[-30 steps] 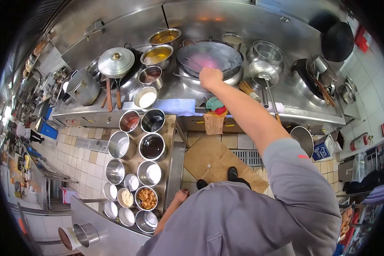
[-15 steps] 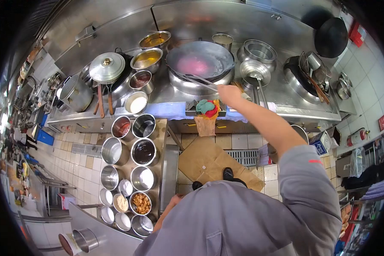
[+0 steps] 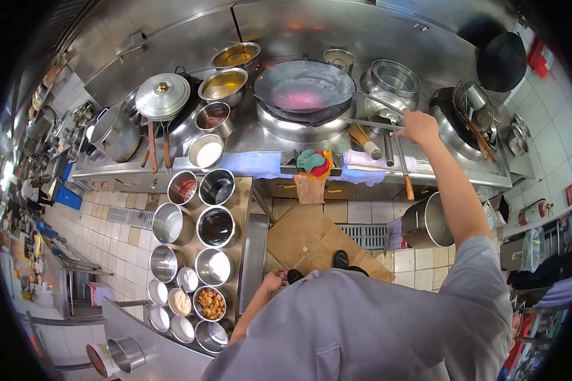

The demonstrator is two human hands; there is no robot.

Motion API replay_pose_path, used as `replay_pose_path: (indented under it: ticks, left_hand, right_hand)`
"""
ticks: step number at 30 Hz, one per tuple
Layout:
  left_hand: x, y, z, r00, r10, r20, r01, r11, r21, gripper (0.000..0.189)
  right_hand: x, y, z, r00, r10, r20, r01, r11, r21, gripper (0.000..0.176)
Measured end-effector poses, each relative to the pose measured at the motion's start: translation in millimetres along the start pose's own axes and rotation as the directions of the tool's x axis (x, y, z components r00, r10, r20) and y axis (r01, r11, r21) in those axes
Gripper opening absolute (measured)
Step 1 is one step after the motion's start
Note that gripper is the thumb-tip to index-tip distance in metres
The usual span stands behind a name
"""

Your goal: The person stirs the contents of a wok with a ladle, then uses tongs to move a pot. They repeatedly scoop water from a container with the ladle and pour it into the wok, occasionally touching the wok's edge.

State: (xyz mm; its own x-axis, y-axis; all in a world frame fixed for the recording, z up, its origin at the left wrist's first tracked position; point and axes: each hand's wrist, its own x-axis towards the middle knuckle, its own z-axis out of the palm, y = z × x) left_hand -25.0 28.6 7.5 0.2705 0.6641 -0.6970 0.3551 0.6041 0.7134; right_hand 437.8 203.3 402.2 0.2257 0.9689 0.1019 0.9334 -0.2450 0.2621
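Observation:
My right hand [image 3: 421, 127] is closed around the joined end of a pair of long metal tongs [image 3: 378, 126]. The two arms spread apart and point left to the rim of the wok [image 3: 279, 86]. This big dark wok sits on a round burner, with a pink-red glow on its inside bottom. Just left of my right hand is a perforated strainer [image 3: 381, 108], partly behind the tongs. My left hand [image 3: 274, 280] hangs low near the cart's edge, its fingers loosely bent and apart, with nothing seen in it.
Bowls of yellow liquid [image 3: 222, 86] stand left of the wok. A bamboo brush [image 3: 364, 138] lies at the stove's front. On the left, a cart [image 3: 245, 197] carries several metal pots. A large pot [image 3: 429, 222] stands below right. Cardboard [image 3: 308, 235] covers floor by my feet.
My right hand has moved right with the tongs, drawing them back from over the wok, and their arms are now wide apart. My left hand has come out further from beside my body.

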Motion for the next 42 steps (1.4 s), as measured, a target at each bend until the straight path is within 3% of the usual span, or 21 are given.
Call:
replay_pose_path:
  ticks: [1,3,6,7,9,10,12,13,14,15,19,21,23,26,29,31,33,34,36,40,42]
  left_hand:
    - [-6,3,-2,1.000,-0.005,0.000,0.005,1.000,0.008,0.030]
    - [-20,7,-3,1.000,0.016,0.002,-0.015,0.945,0.328,0.033]
    - [55,-122,-33,0.956,0.177,0.233,-0.260,0.878,0.402,0.037]
    - [50,-119,-35,0.956,0.176,0.235,-0.261,0.878,0.402,0.037]
    - [21,-88,-38,0.997,0.072,0.002,-0.059,0.794,0.605,0.042]
    - [-1,-57,-35,0.997,0.072,0.003,-0.059,0.793,0.606,0.042]
    - [-53,17,-24,0.996,-0.051,-0.074,0.083,0.845,0.529,0.039]
    - [-46,5,-25,0.996,-0.054,-0.074,0.085,0.844,0.530,0.039]
    - [-37,-11,-27,0.992,-0.083,-0.092,0.109,0.937,0.332,0.038]
    - [-37,-11,-26,0.988,-0.115,-0.103,0.127,0.985,0.117,0.037]
    - [-44,-29,-13,0.987,-0.094,-0.127,0.107,0.990,0.093,0.034]
    - [-38,-59,-6,0.988,-0.025,-0.152,0.062,0.968,0.245,0.033]
    - [-18,-108,-8,0.994,-0.005,-0.108,0.026,0.981,0.194,0.034]
    - [-2,-129,-21,0.998,0.047,-0.031,-0.040,0.983,0.177,0.034]
    - [4,-129,-24,0.991,0.119,0.060,-0.130,0.960,0.247,0.034]
    - [0,-105,-19,0.986,0.151,0.075,-0.166,0.951,0.260,0.034]
    - [-40,-31,-11,0.991,-0.106,-0.081,0.118,0.980,0.162,0.036]
    - [-30,-45,-15,0.990,-0.110,-0.085,0.123,0.979,0.162,0.036]
    - [-7,-69,-18,0.993,-0.052,-0.105,0.034,0.986,-0.165,0.036]
    - [-23,-48,-19,0.989,-0.097,-0.111,0.079,0.985,-0.155,0.033]
    - [-34,-38,-19,0.990,-0.081,-0.115,0.094,0.990,0.105,0.030]
  right_hand:
    - [-5,-14,-6,1.000,-0.016,0.010,0.015,0.998,0.054,0.053]
    - [-8,-52,-15,0.995,-0.102,0.010,0.101,0.989,0.105,0.058]
    - [5,-114,-23,0.977,-0.214,0.021,0.204,0.953,0.225,0.060]
    - [17,-134,-22,0.972,-0.233,0.032,0.221,0.953,0.209,0.057]
    - [38,-174,-19,0.982,-0.191,-0.003,0.185,0.947,0.261,0.042]
    - [49,-190,-16,0.981,-0.195,-0.021,0.194,0.950,0.246,0.019]
    - [72,-218,-1,0.983,-0.181,-0.013,0.176,0.934,0.312,0.020]
    - [78,-229,1,0.988,-0.152,-0.018,0.150,0.939,0.310,0.019]
    - [80,-234,6,0.992,-0.124,-0.023,0.125,0.943,0.307,0.019]
    - [79,-234,11,0.992,-0.125,-0.020,0.125,0.943,0.307,0.019]
    - [63,-212,41,0.979,-0.157,-0.129,0.195,0.905,0.377,0.018]
    - [49,-177,56,0.967,-0.201,-0.157,0.244,0.907,0.342,0.016]
    - [42,-138,74,0.939,-0.268,-0.213,0.317,0.917,0.243,0.015]
    - [46,-92,90,0.939,-0.285,-0.194,0.313,0.941,0.128,0.020]
    - [53,-64,96,0.965,-0.247,-0.084,0.254,0.963,0.088,0.024]
    - [61,-55,94,0.990,-0.136,-0.039,0.139,0.984,0.114,0.028]
    - [65,-47,83,0.990,-0.138,0.006,0.137,0.987,0.085,0.033]
    - [63,-45,71,0.990,-0.129,0.053,0.126,0.991,0.052,0.038]
    - [51,-38,46,0.985,-0.168,0.028,0.168,0.986,0.023,0.044]
    - [42,-42,20,0.961,-0.272,-0.051,0.270,0.962,-0.046,0.056]
    - [43,-55,14,0.954,-0.292,-0.062,0.288,0.955,-0.070,0.052]
